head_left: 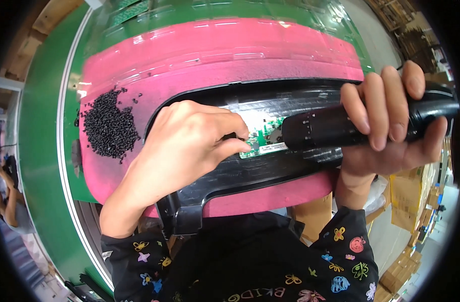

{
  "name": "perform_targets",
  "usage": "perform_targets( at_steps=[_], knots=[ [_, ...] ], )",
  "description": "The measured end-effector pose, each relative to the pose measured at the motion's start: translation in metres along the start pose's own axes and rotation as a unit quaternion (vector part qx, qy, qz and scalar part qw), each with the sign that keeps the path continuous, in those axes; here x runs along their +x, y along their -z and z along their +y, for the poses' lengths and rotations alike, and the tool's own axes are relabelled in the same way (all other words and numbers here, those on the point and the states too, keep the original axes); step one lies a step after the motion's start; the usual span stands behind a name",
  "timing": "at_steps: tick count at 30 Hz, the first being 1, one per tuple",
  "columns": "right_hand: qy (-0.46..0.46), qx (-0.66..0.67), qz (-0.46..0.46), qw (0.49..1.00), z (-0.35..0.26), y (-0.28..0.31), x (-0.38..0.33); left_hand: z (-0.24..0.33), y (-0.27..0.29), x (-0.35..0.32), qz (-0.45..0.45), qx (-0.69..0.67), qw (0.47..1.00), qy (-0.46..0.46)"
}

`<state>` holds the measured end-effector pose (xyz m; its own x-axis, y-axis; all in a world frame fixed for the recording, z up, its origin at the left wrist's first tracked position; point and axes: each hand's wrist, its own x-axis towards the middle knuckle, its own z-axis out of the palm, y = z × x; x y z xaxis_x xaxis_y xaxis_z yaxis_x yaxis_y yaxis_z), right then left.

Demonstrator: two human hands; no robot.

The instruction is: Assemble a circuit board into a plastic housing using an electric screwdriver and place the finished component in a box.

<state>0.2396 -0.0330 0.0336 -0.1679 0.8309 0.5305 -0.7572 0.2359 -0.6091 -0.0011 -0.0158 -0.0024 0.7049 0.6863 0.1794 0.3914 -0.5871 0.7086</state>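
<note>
A green circuit board [262,148] with a white label strip lies inside a long black plastic housing [225,176]. The thumb and index finger of my left hand [189,136] come together over the board's left end; whether they pinch the board or some small part is hidden. My right hand [386,110] wraps round a thick black cylindrical tool that looks like an electric screwdriver [320,128]. Its front end is over the right part of the board and hides that part. The tip itself cannot be seen.
A pile of small black screws [109,123] lies to the left on the pink mat [164,83], a few strays around it. Clear plastic trays [225,35] stand behind the housing. The green table [39,131] extends left, where another person's arm [9,199] shows. Cardboard boxes [408,201] stand at right.
</note>
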Motion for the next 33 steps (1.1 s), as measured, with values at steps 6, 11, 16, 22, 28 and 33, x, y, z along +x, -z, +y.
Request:
perform_targets(
  at_steps=[6, 11, 16, 22, 28, 33],
  knots=[
    [0.028, 0.027, 0.012, 0.999, 0.014, -0.01, -0.005, -0.001, -0.004, -0.001, 0.055, -0.047, 0.996, -0.045],
    [0.017, -0.001, 0.021, 1.0, 0.009, -0.008, -0.003, 0.001, -0.007, -0.001, 0.092, -0.052, 0.994, -0.015],
    [0.01, -0.096, 0.021, 0.995, 0.01, -0.012, 0.0, 0.001, -0.003, -0.001, 0.098, 0.002, 0.995, -0.005],
    [0.031, -0.125, 0.051, 0.99, 0.014, -0.016, -0.006, 0.001, -0.004, 0.0, 0.119, 0.038, 0.992, -0.003],
    [0.055, -0.154, 0.082, 0.983, 0.024, -0.025, -0.007, 0.002, -0.004, 0.002, 0.15, 0.047, 0.987, -0.036],
    [0.005, -0.162, 0.055, 0.985, 0.017, -0.011, -0.009, -0.002, 0.0, 0.001, 0.148, 0.14, 0.974, -0.095]
  ],
)
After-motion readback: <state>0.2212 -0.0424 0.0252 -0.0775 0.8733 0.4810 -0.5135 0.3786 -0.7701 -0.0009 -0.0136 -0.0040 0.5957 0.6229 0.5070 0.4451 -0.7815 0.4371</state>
